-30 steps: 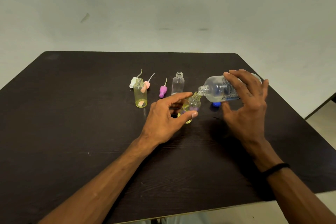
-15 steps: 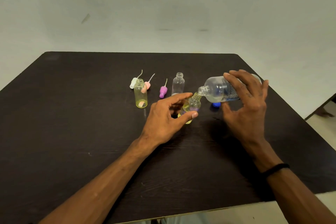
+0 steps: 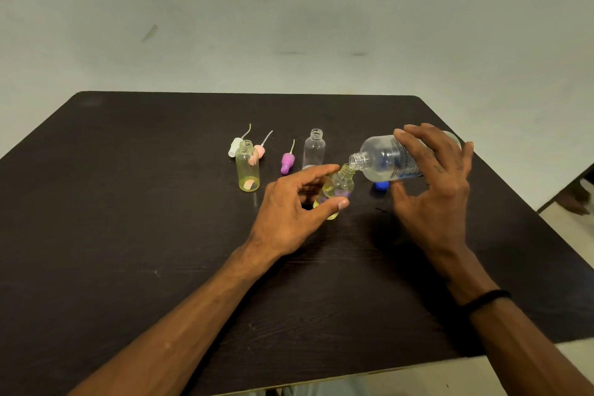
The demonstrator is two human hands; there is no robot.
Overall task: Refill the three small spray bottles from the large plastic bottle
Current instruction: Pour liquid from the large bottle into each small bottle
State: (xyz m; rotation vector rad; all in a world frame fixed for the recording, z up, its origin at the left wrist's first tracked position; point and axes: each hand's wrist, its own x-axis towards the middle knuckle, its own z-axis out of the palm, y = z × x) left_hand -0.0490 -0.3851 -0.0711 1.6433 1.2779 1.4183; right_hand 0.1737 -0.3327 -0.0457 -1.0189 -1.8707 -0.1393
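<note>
The large plastic bottle (image 3: pixel 390 159) is grasped in the right hand (image 3: pixel 432 190) and tipped almost level, its long axis running right to left, so that its open mouth is brought to the neck of a small yellow-tinted spray bottle (image 3: pixel 336 191). That small bottle is grasped in the left hand (image 3: pixel 289 207) between forefinger and thumb and leaned rightward, base near the table (image 3: pixel 128 202). The mouths appear touching or just apart; which cannot be told, and no stream can be made out. Further left, a second yellow-tinted bottle (image 3: pixel 247 170) and a clear bottle (image 3: pixel 314 148) stand upright and uncapped. Three spray heads, white (image 3: pixel 235 146), pink (image 3: pixel 259 151) and purple (image 3: pixel 287 163), lie near them. A blue cap (image 3: pixel 381 185) is partly hidden beneath the large bottle.
</note>
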